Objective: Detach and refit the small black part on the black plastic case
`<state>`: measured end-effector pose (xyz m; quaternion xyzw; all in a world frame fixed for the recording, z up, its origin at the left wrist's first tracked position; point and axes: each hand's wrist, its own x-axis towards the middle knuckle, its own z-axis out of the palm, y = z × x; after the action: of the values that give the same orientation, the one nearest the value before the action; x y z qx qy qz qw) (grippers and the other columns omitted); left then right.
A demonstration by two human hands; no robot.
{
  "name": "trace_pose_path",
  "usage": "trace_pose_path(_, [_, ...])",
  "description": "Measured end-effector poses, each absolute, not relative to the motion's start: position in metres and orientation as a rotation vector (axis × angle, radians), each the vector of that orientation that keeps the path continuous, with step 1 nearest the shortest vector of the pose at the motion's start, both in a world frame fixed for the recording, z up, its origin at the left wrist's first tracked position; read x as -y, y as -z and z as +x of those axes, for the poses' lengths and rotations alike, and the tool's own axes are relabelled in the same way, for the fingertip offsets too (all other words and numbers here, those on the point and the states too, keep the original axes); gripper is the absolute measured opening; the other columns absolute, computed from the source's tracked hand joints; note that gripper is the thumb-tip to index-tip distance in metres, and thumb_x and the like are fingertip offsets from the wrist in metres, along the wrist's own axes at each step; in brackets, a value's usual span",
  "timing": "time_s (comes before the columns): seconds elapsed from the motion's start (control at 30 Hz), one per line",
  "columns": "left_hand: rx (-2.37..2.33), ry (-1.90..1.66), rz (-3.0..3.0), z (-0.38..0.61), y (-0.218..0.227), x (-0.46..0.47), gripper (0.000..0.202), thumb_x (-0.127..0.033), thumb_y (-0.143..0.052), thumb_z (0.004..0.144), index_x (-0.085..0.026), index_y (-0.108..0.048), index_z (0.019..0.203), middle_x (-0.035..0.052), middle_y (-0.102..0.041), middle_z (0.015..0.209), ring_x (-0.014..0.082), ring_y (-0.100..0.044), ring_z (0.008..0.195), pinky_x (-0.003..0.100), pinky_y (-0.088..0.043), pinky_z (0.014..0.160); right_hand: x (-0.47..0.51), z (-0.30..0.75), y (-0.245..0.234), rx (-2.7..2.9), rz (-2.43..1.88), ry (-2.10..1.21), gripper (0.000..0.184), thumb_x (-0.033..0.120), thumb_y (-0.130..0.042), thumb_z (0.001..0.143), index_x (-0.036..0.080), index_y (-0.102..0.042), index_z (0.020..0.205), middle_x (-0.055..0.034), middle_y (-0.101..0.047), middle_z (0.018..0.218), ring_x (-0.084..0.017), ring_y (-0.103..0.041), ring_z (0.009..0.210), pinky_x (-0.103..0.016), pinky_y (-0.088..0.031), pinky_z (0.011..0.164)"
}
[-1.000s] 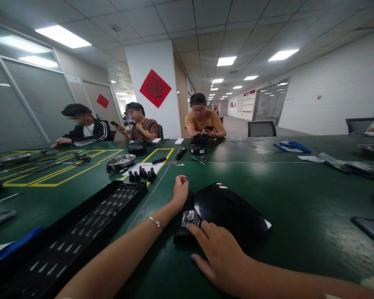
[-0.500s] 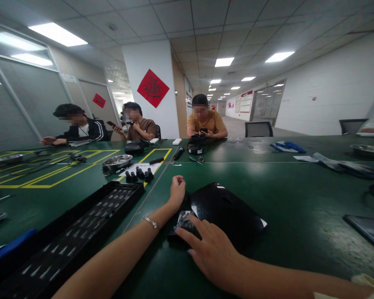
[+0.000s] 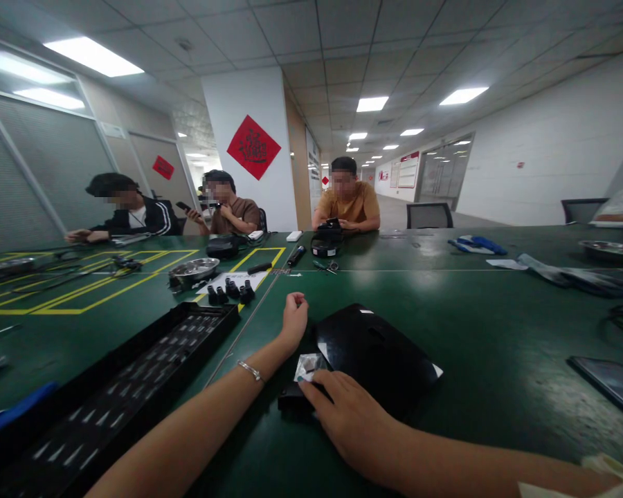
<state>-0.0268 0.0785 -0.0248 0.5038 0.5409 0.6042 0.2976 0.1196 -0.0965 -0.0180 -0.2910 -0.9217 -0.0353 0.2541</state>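
Observation:
Curled fingers show on my left hand [image 3: 295, 318], whose wrist wears a silver bangle. It rests on the table just left of a glossy black panel [image 3: 378, 353] with white corner pieces, and I see nothing in it. My right hand [image 3: 350, 408] is closed in a pinch on a small clear plastic bag [image 3: 306, 364] at the panel's near left corner; the bag's contents are too small to tell. Under the bag and fingers, a dark block-like part [image 3: 291, 400] is partly hidden by the hand.
A long black tray [image 3: 135, 366] with rows of slots lies at the left. Beyond it are black cylindrical parts [image 3: 232, 292] on paper and a metal bowl [image 3: 194, 270]. Scissors [image 3: 332, 265] lie ahead, a dark flat device [image 3: 610, 384] at the right. Several people sit across the table.
My right hand's spread fingers have drawn together onto the clear bag, which now stands out brighter at the fingertips. My left hand and the panel have stayed put.

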Motion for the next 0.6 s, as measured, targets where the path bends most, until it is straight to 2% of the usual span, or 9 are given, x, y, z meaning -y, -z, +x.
trace_pose_path(0.07, [-1.425, -1.602, 1.354, -0.027, 0.025, -0.078, 0.019, -0.009, -0.047, 0.067, -0.019, -0.046, 0.083, -0.0026, -0.048, 0.073, 0.0113, -0.046, 0.066, 0.023, -0.037, 0.062, 0.096, 0.119, 0.014, 2.436, -0.793, 0.000, 0.042, 0.011, -0.045, 0.086, 0.009, -0.043, 0.127, -0.0145, -0.052, 0.118, -0.022, -0.049, 0.107, -0.036, -0.042, 0.094])
trace_pose_path(0.17, [-1.424, -1.614, 1.352, -0.028, 0.025, -0.079, 0.021, -0.009, -0.047, 0.068, -0.019, -0.044, 0.086, -0.0031, -0.048, 0.073, 0.0105, -0.046, 0.065, 0.023, -0.037, 0.062, 0.089, 0.123, -0.003, 2.247, -0.847, -0.292, 0.037, 0.014, -0.042, 0.088, 0.013, -0.047, 0.124, -0.0117, -0.053, 0.116, -0.019, -0.050, 0.106, -0.033, -0.042, 0.094])
trace_pose_path(0.27, [-1.439, -1.629, 1.302, -0.027, 0.026, -0.080, 0.026, -0.010, -0.048, 0.069, -0.020, -0.039, 0.091, -0.0049, -0.046, 0.071, 0.0095, -0.045, 0.061, 0.023, -0.036, 0.061, 0.073, 0.135, -0.030, 1.990, -0.934, -0.540, 0.030, 0.017, -0.037, 0.090, 0.017, -0.058, 0.112, -0.0077, -0.059, 0.104, -0.015, -0.055, 0.097, -0.030, -0.043, 0.089])
trace_pose_path(0.33, [-1.435, -1.638, 1.286, -0.027, 0.026, -0.079, 0.028, -0.010, -0.048, 0.070, -0.020, -0.036, 0.093, -0.0058, -0.046, 0.070, 0.0090, -0.045, 0.060, 0.022, -0.036, 0.061, 0.058, 0.148, -0.048, 1.885, -1.017, -0.582, 0.028, 0.021, -0.038, 0.090, 0.018, -0.063, 0.102, -0.0063, -0.062, 0.098, -0.015, -0.057, 0.093, -0.030, -0.044, 0.087])
trace_pose_path(0.43, [-1.413, -1.627, 1.304, -0.027, 0.025, -0.078, 0.029, -0.010, -0.048, 0.070, -0.020, -0.035, 0.094, -0.0057, -0.047, 0.071, 0.0086, -0.046, 0.060, 0.022, -0.037, 0.061, 0.038, 0.171, -0.068, 1.871, -1.145, -0.485, 0.028, 0.021, -0.040, 0.087, 0.017, -0.067, 0.095, -0.0067, -0.064, 0.095, -0.016, -0.058, 0.091, -0.030, -0.043, 0.084])
trace_pose_path(0.6, [-1.409, -1.606, 1.328, -0.028, 0.025, -0.076, 0.028, -0.009, -0.048, 0.070, -0.020, -0.037, 0.094, -0.0051, -0.047, 0.072, 0.0083, -0.046, 0.060, 0.022, -0.037, 0.060, 0.013, 0.202, -0.074, 1.963, -1.369, -0.074, 0.029, 0.021, -0.042, 0.084, 0.014, -0.067, 0.098, -0.0083, -0.063, 0.091, -0.017, -0.057, 0.084, -0.029, -0.043, 0.079])
